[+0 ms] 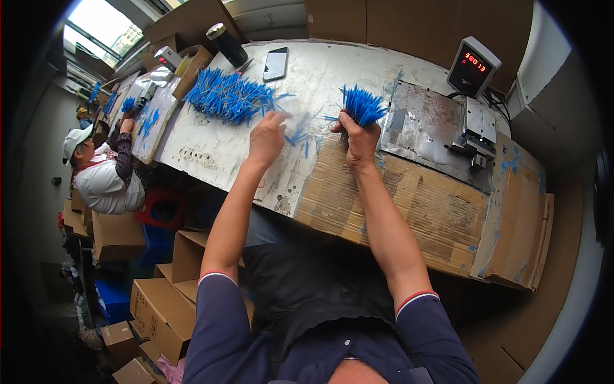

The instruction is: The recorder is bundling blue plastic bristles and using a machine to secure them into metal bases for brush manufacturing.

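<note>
My right hand (359, 142) is closed round an upright bundle of thin blue wire pieces (363, 105), their tips fanning out above the fist. To its left, my left hand (267, 137) is raised over the white table, with fingers curled and pressed together. Motion smears its fingertips, so whether something thin is between them cannot be made out. Just beyond that hand lies a big heap of the same blue wire pieces (227, 96). A few loose blue pieces (299, 136) are scattered on the tabletop between my two hands.
A small metal machine (478, 131) with a steel plate (422, 121) stands at the right, below a box with a red digital display (473, 67). Flattened cardboard (390, 198) covers the near edge. A phone (275, 64) and black tumbler (226, 45) are behind. At left, a co-worker (105, 173) sits.
</note>
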A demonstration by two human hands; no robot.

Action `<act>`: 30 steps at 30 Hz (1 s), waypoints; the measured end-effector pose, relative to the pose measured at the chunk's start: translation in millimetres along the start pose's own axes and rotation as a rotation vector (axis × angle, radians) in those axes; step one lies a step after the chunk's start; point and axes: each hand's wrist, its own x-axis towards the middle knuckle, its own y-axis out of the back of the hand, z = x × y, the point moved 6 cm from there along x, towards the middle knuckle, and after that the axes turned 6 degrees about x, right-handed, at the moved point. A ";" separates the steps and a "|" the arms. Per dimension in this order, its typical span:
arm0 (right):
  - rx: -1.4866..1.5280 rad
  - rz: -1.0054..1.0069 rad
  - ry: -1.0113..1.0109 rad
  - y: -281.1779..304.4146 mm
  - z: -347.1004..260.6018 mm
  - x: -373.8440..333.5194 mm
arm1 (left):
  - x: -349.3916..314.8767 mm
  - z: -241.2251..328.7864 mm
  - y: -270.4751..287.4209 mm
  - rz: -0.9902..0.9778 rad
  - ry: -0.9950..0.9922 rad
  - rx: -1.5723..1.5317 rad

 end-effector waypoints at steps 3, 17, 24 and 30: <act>0.000 0.052 0.078 6.2 -6.5 1.3 | 11.1 13.8 -10.0 -0.098 -0.137 0.135; -0.001 0.019 -0.006 5.2 -4.2 5.5 | 31.7 19.7 -10.6 0.015 0.053 -0.371; 0.132 -0.133 -0.251 -7.5 -7.5 -3.7 | 31.1 37.4 -21.2 -0.071 0.330 -0.991; 0.220 -0.264 -0.465 -12.7 1.7 -8.3 | 16.3 89.7 -0.1 0.198 -0.378 -0.233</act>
